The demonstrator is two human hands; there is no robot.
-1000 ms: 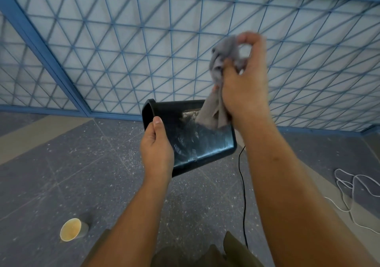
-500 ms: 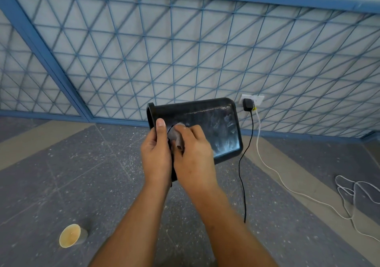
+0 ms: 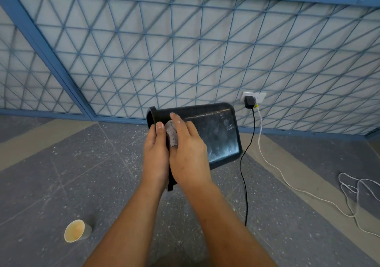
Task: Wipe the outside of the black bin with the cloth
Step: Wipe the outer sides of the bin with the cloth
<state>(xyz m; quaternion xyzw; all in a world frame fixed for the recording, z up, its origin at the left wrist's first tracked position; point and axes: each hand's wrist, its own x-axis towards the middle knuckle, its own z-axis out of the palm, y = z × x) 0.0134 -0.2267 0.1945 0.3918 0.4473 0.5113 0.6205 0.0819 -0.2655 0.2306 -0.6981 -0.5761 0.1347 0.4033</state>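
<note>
The black bin (image 3: 218,131) is held in the air on its side, its open rim to the left and its base to the right. My left hand (image 3: 155,155) grips the rim end, thumb up along the edge. My right hand (image 3: 188,153) presses the grey cloth (image 3: 171,134) flat against the bin's side wall close to the rim. Only a small fold of cloth shows between thumb and fingers; the remainder is under my palm. Pale wipe streaks mark the bin's glossy wall.
A paper cup (image 3: 75,230) lies on the speckled grey floor at lower left. A black cable (image 3: 245,164) and a white cable (image 3: 308,192) run from a wall socket (image 3: 254,97) across the floor at right. A blue lattice wall stands behind.
My right hand came down from above the bin with the cloth and now presses it on the wall near the rim. The bin was tilted more level.
</note>
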